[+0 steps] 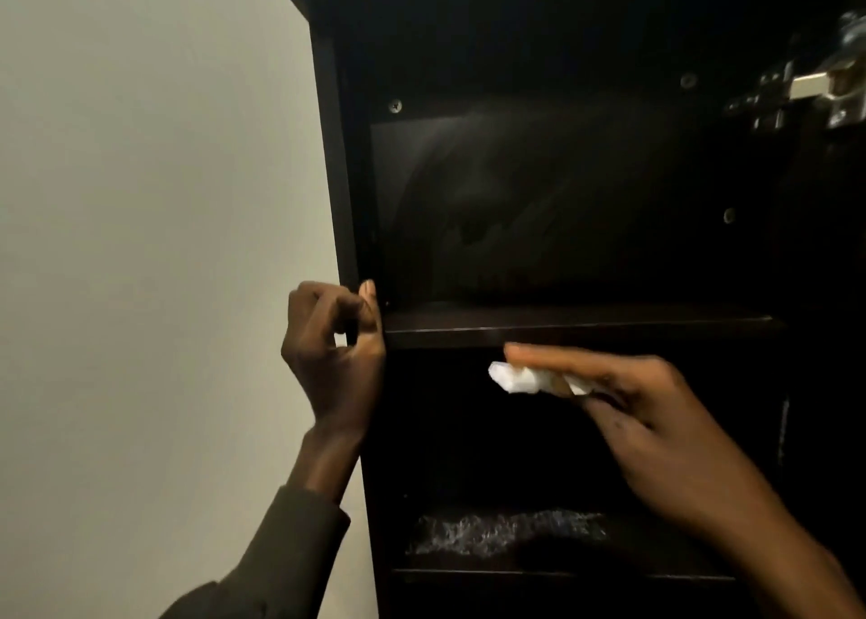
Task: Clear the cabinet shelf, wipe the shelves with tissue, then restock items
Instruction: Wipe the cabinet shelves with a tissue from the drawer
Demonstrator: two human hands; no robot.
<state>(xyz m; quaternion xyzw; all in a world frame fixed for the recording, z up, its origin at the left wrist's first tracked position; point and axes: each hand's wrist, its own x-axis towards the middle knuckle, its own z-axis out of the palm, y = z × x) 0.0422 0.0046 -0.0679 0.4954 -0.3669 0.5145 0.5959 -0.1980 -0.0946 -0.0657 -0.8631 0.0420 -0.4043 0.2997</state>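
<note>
- Nearest to me is my right hand (646,412), reaching in from the lower right with its fingers stretched out almost straight and a wad of white tissue (518,378) held under them; how the thumb sits on it I cannot make out.
- That tissue hangs just below the front edge of the upper shelf (576,325), in the dark opening of the compartment beneath, touching no surface that I can see.
- My left hand (335,337) is at the left front edge of the cabinet (328,103), fingers curled, the thumb laid against the side panel; whether it truly grips the edge or only rests there I cannot tell.
- Upper compartment stands bare, with faint smear arcs on its dark back panel, so I judge the clearing done and the wiping in hand, restocking not yet begun.
- Next I would need to press the tissue flat to a shelf surface and sweep it, bracing the cabinet with my left.
- Lower shelf (562,571) carries a pale, glittery patch (506,532), dust or crumpled wrap, too dim to say.
- Shiny hinge hardware (806,89) at the upper right is blurred and cut off, and the removed items are out of view.
</note>
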